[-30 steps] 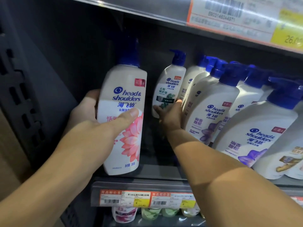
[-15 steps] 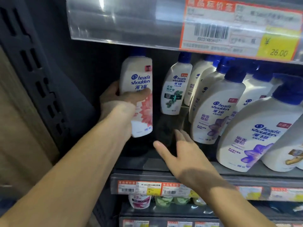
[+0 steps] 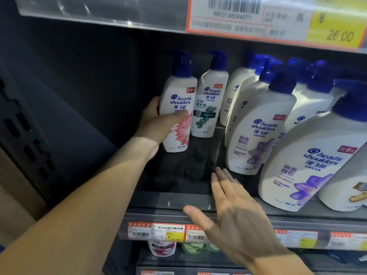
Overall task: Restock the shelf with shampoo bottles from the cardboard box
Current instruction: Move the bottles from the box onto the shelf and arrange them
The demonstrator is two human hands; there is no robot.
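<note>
Gripped round its lower body, the pink bottle stands upright in the left hand, thumb across the label front and fingers behind it; whether its base already rests on the shelf I cannot tell. Holding it low, I judge, leaves the pump free under the upper shelf and gives control for setting it deep.

Below and in front of that grip the shelf floor is dark and bare, which looks like the gap being filled from the back forward. To the right, large purple-label bottles stand in crowded files right up to the front edge, so the stock seems sorted by type, and this lane is the short one.

Just right of the grip, the green bottle stands at the back, touching or nearly touching the pink one; placing beside it would keep the back row straight.

Nearer the front, the right hand lies flat and empty over the shelf lip, fingers straight toward the divider, probably steadying or ready to align.

Price tags run under the lip. No cardboard box is in view.
</note>
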